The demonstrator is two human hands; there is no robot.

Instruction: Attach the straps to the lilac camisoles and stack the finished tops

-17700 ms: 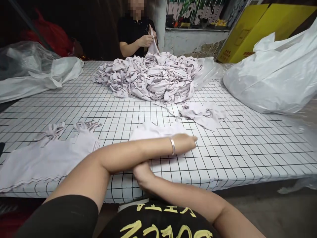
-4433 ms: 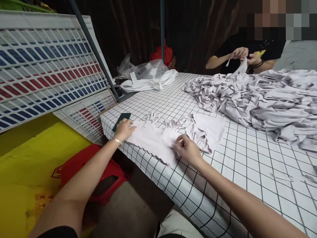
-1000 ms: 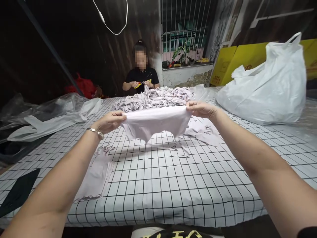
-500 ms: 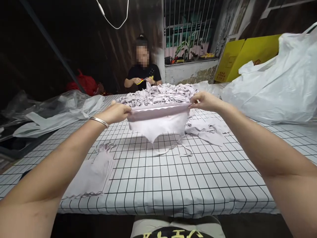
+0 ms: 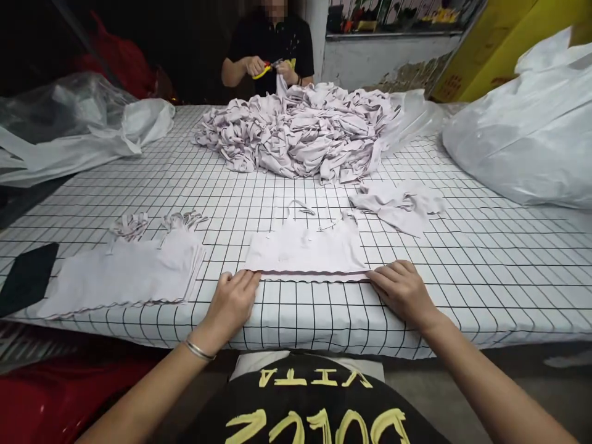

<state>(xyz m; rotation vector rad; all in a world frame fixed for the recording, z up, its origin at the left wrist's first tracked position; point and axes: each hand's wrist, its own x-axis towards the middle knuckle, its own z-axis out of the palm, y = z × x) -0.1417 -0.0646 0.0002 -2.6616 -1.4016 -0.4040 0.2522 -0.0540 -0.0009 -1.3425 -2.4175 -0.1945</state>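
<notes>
A pale pink camisole (image 5: 308, 246) lies flat on the checked tablecloth, its thin straps pointing away from me and its wavy hem along the near side. My left hand (image 5: 235, 296) pinches the hem's left corner, and my right hand (image 5: 401, 288) pinches the right corner. Two hem layers show, one slightly below the other. To the left is a neat stack of matching camisoles (image 5: 124, 271) with straps bunched at the top. Beyond the right hand sits a loose crumpled camisole piece (image 5: 400, 203).
A big heap of crumpled pale pink garments (image 5: 305, 132) covers the table's far middle. Behind it a co-worker (image 5: 272, 52) holds yellow-handled scissors (image 5: 263, 70) and cloth. Plastic bags (image 5: 531, 135) bulge at right; more plastic (image 5: 87, 126) lies left. A black flat piece (image 5: 28, 277) rests by the stack.
The camisole, held up in the air between both hands before, now lies on the table nearer to me. Both hands have come down and back with it. My view has tilted downward.
</notes>
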